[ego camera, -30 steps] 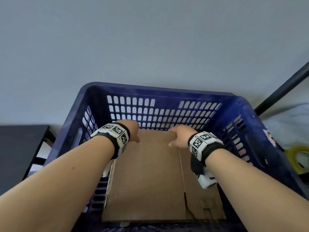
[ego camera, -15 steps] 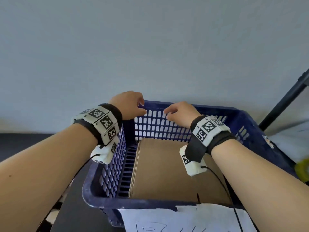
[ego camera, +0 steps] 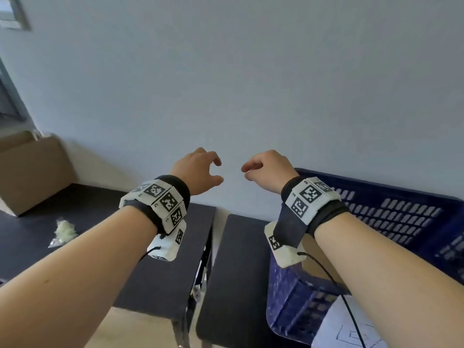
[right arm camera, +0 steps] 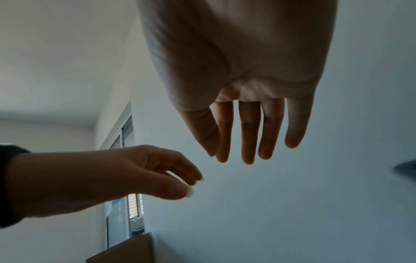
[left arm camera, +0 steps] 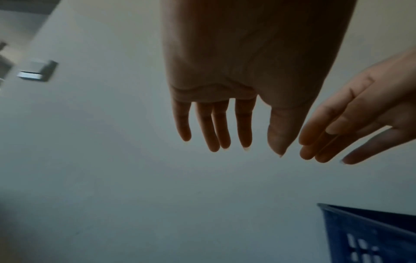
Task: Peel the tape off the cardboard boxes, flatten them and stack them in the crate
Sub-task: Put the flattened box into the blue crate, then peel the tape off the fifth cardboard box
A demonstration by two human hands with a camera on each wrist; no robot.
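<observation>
Both my hands hang in the air in front of the grey wall and hold nothing. My left hand (ego camera: 200, 169) has loosely relaxed fingers (left arm camera: 216, 128), and my right hand (ego camera: 263, 169) beside it is relaxed too, fingers (right arm camera: 249, 131) nearly straight. The blue crate (ego camera: 391, 212) stands low at the right, under my right forearm, with a sliver of flattened cardboard (ego camera: 317, 262) showing inside it. A brown cardboard box (ego camera: 30, 172) stands at the far left on the dark table (ego camera: 30, 242), well away from both hands.
A crumpled wad of clear tape (ego camera: 64, 232) lies on the dark table. A second dark surface (ego camera: 233, 272) carries the crate, with a narrow gap between the two tables. White paper with drawn lines (ego camera: 351, 330) hangs at the crate's near side. A window (right arm camera: 126, 178) is off to the left.
Both hands have let go of the cardboard in the crate and risen out of it. My view has swung left, so the crate sits at the right and the left table and box appear.
</observation>
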